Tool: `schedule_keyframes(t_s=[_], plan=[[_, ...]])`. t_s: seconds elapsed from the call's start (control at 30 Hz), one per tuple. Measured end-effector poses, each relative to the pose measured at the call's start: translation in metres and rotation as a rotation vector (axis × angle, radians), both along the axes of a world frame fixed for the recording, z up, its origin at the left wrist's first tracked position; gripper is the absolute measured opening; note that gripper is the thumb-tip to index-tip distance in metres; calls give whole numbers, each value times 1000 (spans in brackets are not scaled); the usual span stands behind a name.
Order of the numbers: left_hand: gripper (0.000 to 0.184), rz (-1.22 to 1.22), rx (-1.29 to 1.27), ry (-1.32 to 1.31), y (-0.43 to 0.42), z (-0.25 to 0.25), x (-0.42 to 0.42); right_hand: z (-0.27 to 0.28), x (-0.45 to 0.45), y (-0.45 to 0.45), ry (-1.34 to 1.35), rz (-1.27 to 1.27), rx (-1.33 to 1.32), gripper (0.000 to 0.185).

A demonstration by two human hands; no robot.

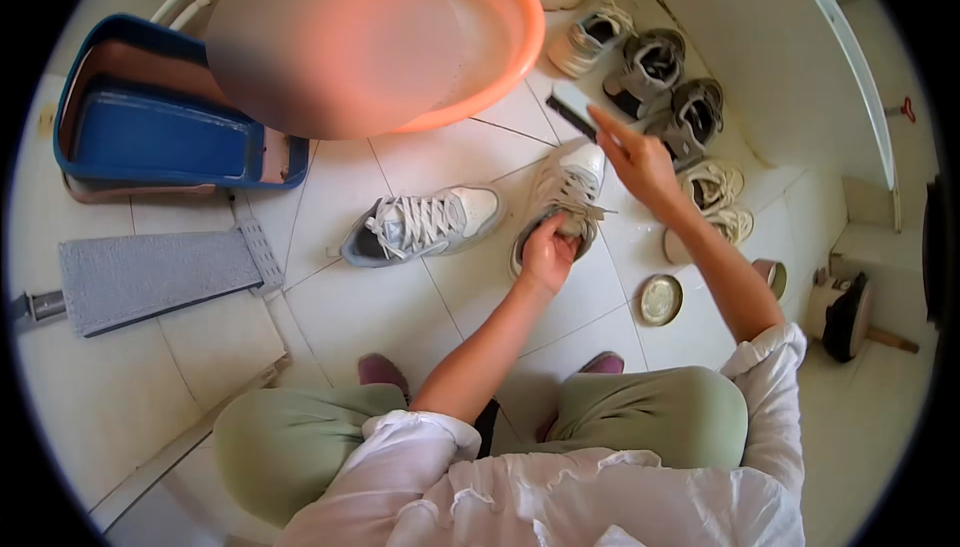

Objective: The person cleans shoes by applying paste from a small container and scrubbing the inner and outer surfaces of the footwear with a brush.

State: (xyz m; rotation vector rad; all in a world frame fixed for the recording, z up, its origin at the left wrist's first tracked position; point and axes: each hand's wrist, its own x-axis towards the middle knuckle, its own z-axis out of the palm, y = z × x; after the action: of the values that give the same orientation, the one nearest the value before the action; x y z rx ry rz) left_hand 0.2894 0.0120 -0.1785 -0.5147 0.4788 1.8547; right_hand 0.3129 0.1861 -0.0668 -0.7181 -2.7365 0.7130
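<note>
A white and grey lace-up sneaker (565, 172) stands on the tiles in front of me, its toe pointing away. My left hand (550, 255) grips it at the tongue and opening, with the fingers partly inside and hidden. Just above and to the right of the toe, my right hand (643, 167) is closed around a white shoe brush (574, 109) with dark bristles. The brush looks raised off the shoe. To the left lies a second, similar sneaker (425, 224), its laces done up, touched by neither hand.
An orange basin (525, 22), partly blurred, stands at the back beside a blue tray (165, 137). A grey flat mop (170, 277) lies left. Several other shoes (645, 72) line the right, near a round tin (661, 300) and a white panel (780, 57).
</note>
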Motion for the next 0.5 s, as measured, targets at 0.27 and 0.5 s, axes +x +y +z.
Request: schedule_keyframes(t_s=[0.27, 0.5], plan=[[33, 53, -158, -235, 14, -5, -4, -2, -208, 10, -337, 258, 188, 39], [26, 75, -13, -199, 12, -41, 5, -85, -277, -7, -419, 482, 213, 33]])
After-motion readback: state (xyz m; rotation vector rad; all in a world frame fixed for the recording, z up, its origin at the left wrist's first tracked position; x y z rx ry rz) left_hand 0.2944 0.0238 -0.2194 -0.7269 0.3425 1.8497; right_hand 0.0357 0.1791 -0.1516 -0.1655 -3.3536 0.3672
